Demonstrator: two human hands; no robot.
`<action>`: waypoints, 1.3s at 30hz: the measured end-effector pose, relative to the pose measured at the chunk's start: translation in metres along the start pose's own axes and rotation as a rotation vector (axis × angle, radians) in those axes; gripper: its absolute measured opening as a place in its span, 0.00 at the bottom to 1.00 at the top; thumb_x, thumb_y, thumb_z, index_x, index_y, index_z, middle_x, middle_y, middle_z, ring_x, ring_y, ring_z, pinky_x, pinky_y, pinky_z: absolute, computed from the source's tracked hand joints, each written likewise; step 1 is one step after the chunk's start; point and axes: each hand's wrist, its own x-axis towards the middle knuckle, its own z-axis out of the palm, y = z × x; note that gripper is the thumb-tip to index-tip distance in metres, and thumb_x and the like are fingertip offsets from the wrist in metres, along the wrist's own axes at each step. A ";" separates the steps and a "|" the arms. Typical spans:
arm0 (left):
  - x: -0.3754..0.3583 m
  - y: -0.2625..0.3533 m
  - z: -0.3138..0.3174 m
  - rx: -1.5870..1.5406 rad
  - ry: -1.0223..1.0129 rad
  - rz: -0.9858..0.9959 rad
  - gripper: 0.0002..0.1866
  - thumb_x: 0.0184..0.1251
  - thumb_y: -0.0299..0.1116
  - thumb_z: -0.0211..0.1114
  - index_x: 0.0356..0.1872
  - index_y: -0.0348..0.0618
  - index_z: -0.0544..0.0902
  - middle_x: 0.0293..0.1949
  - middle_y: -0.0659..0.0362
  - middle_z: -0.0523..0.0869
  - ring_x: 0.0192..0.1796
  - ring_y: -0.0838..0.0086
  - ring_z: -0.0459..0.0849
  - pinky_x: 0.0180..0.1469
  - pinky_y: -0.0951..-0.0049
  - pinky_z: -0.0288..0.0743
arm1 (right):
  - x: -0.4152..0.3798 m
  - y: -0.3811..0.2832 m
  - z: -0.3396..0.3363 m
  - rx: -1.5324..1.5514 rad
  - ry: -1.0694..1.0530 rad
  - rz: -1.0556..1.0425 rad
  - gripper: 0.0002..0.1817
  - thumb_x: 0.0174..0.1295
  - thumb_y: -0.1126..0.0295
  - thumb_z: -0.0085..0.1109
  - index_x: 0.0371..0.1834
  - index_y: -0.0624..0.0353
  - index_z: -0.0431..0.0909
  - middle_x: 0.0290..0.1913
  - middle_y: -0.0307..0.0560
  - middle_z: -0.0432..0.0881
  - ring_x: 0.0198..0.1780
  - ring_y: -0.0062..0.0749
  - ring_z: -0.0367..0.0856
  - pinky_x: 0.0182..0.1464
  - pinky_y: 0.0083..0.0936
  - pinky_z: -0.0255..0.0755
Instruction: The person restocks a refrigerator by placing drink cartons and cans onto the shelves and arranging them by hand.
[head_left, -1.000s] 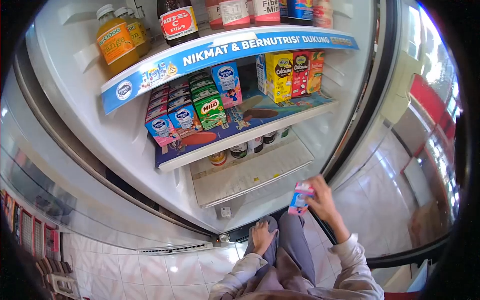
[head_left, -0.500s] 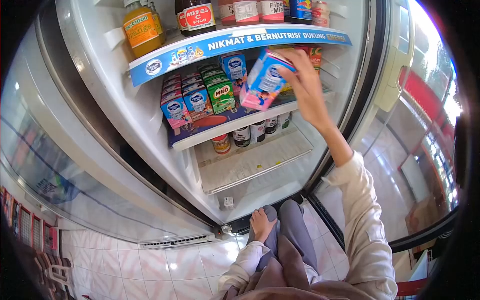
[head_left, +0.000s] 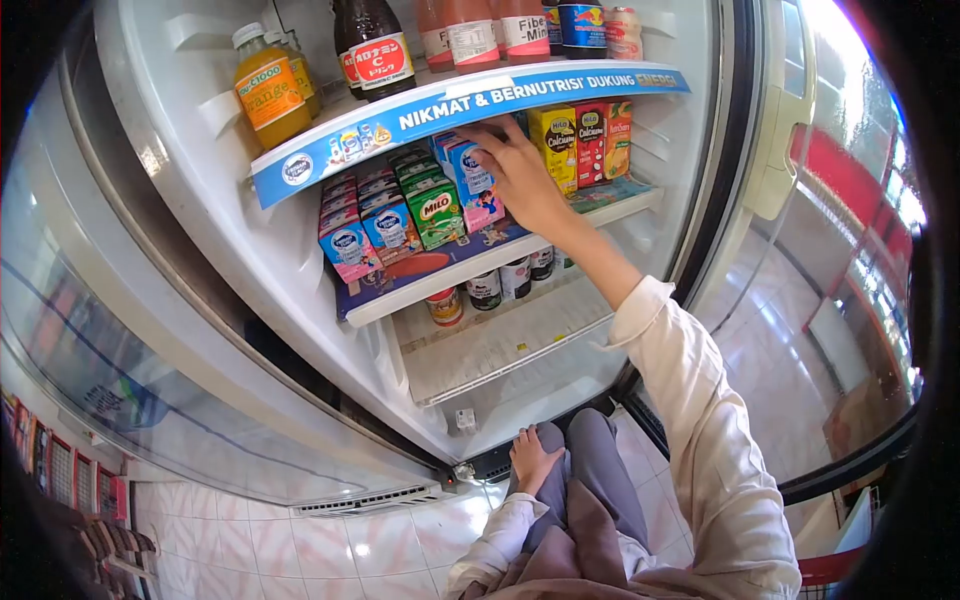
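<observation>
Touching blue carton (head_left: pixel 482 200), right hand (head_left: pixel 518 172), now beside Milo cartons (head_left: pixel 436 210), formerly mid-air

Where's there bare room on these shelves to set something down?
The lower shelf is bare in front of its row of cans. On the carton shelf, the right hand mostly hides the stretch between the blue-and-pink carton it touches and the yellow carton, so room there is unclear. Left of that, rows of cartons stand tightly packed.
</observation>
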 end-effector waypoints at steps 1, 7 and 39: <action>0.002 -0.001 0.000 -0.033 -0.010 -0.007 0.44 0.44 0.57 0.78 0.60 0.43 0.73 0.59 0.52 0.77 0.61 0.55 0.76 0.59 0.52 0.72 | -0.003 -0.002 -0.002 0.001 0.005 0.016 0.21 0.68 0.70 0.55 0.65 0.50 0.74 0.62 0.56 0.70 0.55 0.58 0.78 0.53 0.47 0.75; 0.001 0.000 -0.004 -0.025 -0.010 0.001 0.38 0.44 0.55 0.79 0.54 0.42 0.77 0.55 0.53 0.80 0.59 0.57 0.78 0.55 0.54 0.74 | -0.068 -0.038 -0.035 0.008 0.171 0.045 0.24 0.61 0.75 0.61 0.63 0.58 0.73 0.58 0.56 0.71 0.58 0.55 0.73 0.59 0.44 0.70; 0.092 -0.153 -0.047 0.590 -0.061 0.085 0.36 0.43 0.51 0.78 0.56 0.48 0.80 0.52 0.57 0.84 0.62 0.65 0.76 0.73 0.52 0.51 | -0.522 -0.087 -0.049 0.221 -0.222 1.142 0.16 0.47 0.83 0.60 0.43 0.65 0.77 0.40 0.51 0.75 0.39 0.40 0.79 0.41 0.31 0.77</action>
